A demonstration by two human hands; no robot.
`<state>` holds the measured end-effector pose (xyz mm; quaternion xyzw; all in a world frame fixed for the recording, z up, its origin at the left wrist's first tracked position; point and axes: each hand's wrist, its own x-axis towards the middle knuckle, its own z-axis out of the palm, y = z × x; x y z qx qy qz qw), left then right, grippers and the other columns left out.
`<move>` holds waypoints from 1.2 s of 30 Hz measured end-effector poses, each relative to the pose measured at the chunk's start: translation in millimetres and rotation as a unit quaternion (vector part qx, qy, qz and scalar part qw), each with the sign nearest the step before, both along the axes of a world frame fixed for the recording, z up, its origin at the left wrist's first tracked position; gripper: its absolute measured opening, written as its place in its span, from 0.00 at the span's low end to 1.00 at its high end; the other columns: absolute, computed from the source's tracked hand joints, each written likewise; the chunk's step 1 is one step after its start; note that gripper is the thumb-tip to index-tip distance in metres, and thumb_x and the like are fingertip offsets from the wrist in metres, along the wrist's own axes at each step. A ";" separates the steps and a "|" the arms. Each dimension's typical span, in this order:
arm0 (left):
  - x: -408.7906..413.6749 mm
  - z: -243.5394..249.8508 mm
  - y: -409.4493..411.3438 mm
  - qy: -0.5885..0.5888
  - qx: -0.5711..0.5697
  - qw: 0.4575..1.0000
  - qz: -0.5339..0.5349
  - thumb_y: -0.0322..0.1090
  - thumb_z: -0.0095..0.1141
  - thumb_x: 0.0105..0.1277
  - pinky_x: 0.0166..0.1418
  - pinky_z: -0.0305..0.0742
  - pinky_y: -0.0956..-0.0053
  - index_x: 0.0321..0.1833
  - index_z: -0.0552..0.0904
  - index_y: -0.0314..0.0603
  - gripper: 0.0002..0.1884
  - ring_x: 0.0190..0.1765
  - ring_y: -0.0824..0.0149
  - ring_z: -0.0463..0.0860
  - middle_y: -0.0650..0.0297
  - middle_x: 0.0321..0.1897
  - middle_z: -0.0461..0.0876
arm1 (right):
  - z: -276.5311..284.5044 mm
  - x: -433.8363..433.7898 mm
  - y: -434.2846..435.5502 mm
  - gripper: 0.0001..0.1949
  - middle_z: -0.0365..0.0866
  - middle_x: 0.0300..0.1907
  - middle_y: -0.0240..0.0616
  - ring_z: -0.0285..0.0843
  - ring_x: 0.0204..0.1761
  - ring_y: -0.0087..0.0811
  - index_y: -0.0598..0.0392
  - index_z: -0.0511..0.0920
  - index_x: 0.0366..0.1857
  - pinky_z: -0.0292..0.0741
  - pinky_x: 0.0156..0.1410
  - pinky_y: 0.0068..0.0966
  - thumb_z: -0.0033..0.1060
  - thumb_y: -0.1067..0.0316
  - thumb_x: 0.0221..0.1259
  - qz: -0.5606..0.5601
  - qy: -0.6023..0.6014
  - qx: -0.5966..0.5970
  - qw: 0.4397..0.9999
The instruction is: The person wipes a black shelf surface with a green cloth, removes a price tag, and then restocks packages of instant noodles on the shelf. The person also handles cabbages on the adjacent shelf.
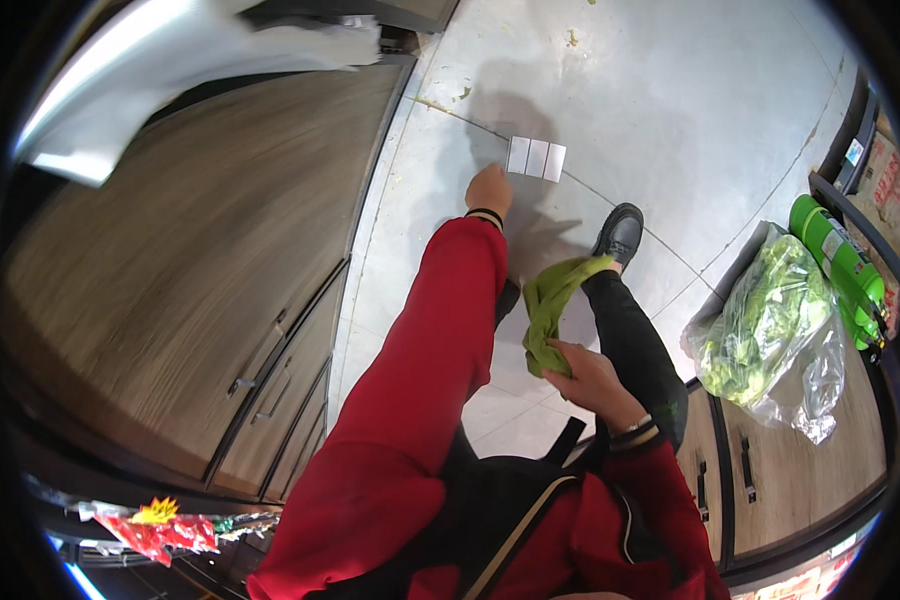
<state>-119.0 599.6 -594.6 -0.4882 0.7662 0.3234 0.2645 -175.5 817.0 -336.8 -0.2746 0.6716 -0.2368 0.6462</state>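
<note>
My right hand (591, 381) grips a green cloth (551, 307), which hangs twisted in front of my knees. With its fingers curled, my left hand (489, 189) reaches down over the floor; its fingertips are hidden, so I cannot tell whether it holds anything. Just beyond it, several white rectangular pieces (537, 159) lie side by side on the grey tiled floor (667, 112).
Wooden cabinets (217, 247) stand on the left, with white sheeting (142, 67) above. At right are a clear plastic bag of leafy greens (769, 322) and a green cylinder (836, 262). Small scraps (465, 93) lie on the floor near my shoe (621, 231).
</note>
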 end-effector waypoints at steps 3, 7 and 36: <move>-19.3 -30.1 5.6 0.001 -0.060 0.998 0.027 0.31 0.47 0.60 0.46 0.75 0.58 0.39 0.76 0.38 0.08 0.44 0.48 0.80 0.51 0.40 0.80 | -7.4 -12.2 2.7 0.28 0.79 0.36 0.53 0.78 0.38 0.51 0.56 0.65 0.59 0.73 0.43 0.43 0.55 0.53 0.57 0.061 -0.009 0.069 0.996; -38.6 -62.7 16.3 0.032 -0.108 0.990 0.085 0.28 0.49 0.58 0.47 0.76 0.59 0.43 0.72 0.36 0.10 0.46 0.47 0.79 0.50 0.45 0.76 | -7.4 -29.6 -5.5 0.32 0.80 0.34 0.49 0.79 0.37 0.48 0.54 0.59 0.64 0.74 0.38 0.42 0.58 0.56 0.56 0.127 -0.021 0.135 0.982; -38.8 576.1 -33.7 0.595 0.245 0.715 0.272 0.15 0.50 0.60 0.50 0.78 0.73 0.51 0.73 0.35 0.16 0.50 0.65 0.79 0.55 0.52 0.76 | 272.9 -117.4 -80.1 0.14 0.81 0.44 0.36 0.78 0.44 0.24 0.64 0.78 0.47 0.74 0.52 0.23 0.57 0.72 0.58 -0.411 -0.320 -0.186 0.833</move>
